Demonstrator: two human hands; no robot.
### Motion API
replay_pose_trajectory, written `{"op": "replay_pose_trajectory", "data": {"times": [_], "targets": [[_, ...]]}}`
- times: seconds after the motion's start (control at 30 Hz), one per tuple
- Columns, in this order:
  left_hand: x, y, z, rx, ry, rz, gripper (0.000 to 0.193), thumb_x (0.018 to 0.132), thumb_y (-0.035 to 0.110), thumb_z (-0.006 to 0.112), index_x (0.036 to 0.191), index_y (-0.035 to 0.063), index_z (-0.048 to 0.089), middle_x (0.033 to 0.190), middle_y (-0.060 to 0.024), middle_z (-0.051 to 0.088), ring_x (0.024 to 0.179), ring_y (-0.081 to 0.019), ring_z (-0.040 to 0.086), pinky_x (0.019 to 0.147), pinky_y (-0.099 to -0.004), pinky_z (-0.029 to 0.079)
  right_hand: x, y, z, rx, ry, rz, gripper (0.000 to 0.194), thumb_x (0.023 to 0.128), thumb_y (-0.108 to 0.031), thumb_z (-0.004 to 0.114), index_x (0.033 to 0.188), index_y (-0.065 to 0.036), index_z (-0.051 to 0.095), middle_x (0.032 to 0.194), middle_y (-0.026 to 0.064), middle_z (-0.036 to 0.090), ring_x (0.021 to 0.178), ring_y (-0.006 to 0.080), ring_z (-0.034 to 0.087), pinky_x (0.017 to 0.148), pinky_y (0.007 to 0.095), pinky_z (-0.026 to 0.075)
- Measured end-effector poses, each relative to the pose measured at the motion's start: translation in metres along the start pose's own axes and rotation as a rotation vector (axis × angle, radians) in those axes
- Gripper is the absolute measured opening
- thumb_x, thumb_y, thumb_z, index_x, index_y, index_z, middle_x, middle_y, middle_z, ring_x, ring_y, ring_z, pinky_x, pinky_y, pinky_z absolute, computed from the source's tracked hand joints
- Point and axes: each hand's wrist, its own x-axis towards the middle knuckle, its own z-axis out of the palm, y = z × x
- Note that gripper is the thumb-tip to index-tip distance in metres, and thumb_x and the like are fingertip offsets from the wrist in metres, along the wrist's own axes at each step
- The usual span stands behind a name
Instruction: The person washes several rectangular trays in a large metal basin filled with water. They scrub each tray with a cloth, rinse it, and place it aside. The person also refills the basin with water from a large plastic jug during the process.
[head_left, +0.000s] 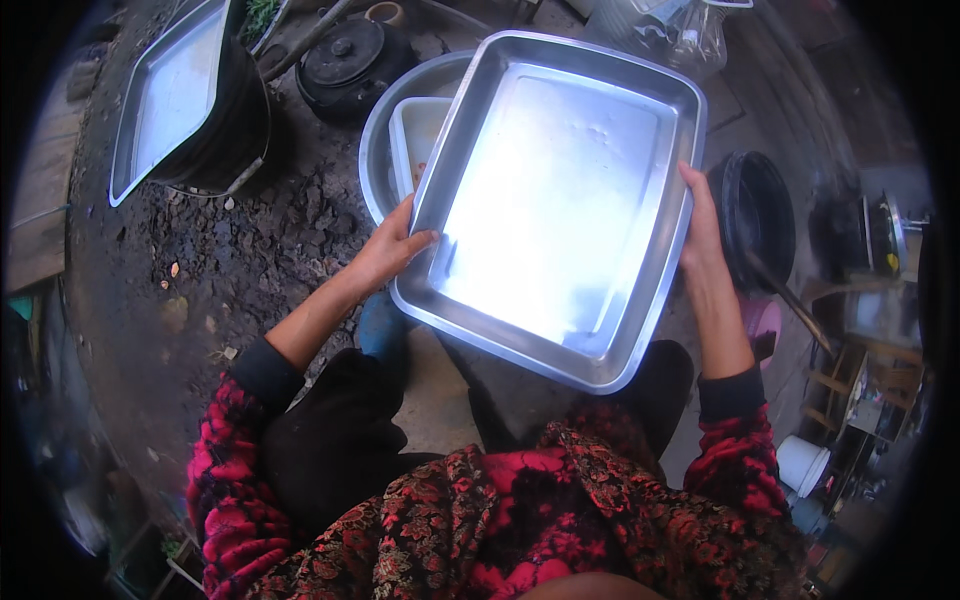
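A deep rectangular metal tray (555, 202) is held up tilted between my two hands, its shiny inside facing me. My left hand (394, 240) grips its left rim, thumb over the edge. On the opposite rim, my right hand (700, 217) has its thumb on top, with the fingers hidden behind. Behind the tray, a round metal basin (373, 161) sits on the ground and is partly covered. A white plastic container (402, 139) with small scraps stands in that basin.
At upper left another metal tray (176, 90) rests on a big dark pot (244, 112). A lidded black pot (352, 67) stands near the basin. To the right are a black bucket (761, 217), a stick (795, 304), a pink container (761, 322) and a white bucket (802, 465).
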Motion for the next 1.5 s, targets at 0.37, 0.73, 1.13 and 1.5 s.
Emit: {"op": "replay_pose_trajectory", "data": {"times": [0.37, 0.73, 1.13, 1.5], "targets": [[0.004, -0.019, -0.013, 0.031, -0.018, 0.101, 0.06, 0.09, 0.018, 0.056, 0.142, -0.0009, 0.031, 0.129, -0.0216, 0.049, 0.12, -0.0317, 0.049, 0.103, -0.0413, 0.04, -0.02, 0.057, -0.002, 0.034, -0.015, 0.246, 0.045, 0.089, -0.023, 0.061, 0.124, 0.003, 0.05, 0.11, 0.0163, 0.062, 0.098, 0.0261, 0.063, 0.086, 0.0386, 0.053], [0.005, -0.007, -0.239, -0.717, 0.934, 0.143, 0.102, 0.087, 0.072, 0.037, 0.146, -0.0066, 0.011, 0.139, -0.0307, 0.038, 0.122, -0.0387, 0.05, 0.095, -0.0509, 0.046, -0.01, 0.1, -0.002, -0.099, 0.03, 0.127, 0.045, 0.075, -0.006, 0.058, 0.118, 0.008, 0.051, 0.105, 0.014, 0.059, 0.095, 0.0261, 0.06, 0.085, 0.0378, 0.05], [0.021, 0.013, -0.306, -0.749, 1.076, 0.155, 0.073, 0.091, 0.051, 0.046, 0.136, -0.0041, 0.03, 0.117, -0.0278, 0.058, 0.092, -0.0413, 0.067, 0.069, -0.0493, 0.057, -0.009, 0.13, -0.006, -0.125, -0.009, 0.184, 0.047, 0.075, -0.006, 0.06, 0.118, 0.007, 0.05, 0.104, 0.0138, 0.059, 0.093, 0.0253, 0.061, 0.083, 0.0367, 0.05], [-0.034, -0.012, -0.246, -0.763, 1.17, 0.174, 0.029, 0.081, 0.001, 0.057, 0.109, -0.004, 0.051, 0.099, -0.0154, 0.06, 0.088, -0.0293, 0.064, 0.074, -0.0436, 0.058, -0.018, 0.141, -0.007, -0.114, -0.008, 0.188, 0.047, 0.075, -0.007, 0.06, 0.118, 0.009, 0.05, 0.104, 0.0145, 0.059, 0.092, 0.0263, 0.061, 0.083, 0.0372, 0.05]]}}
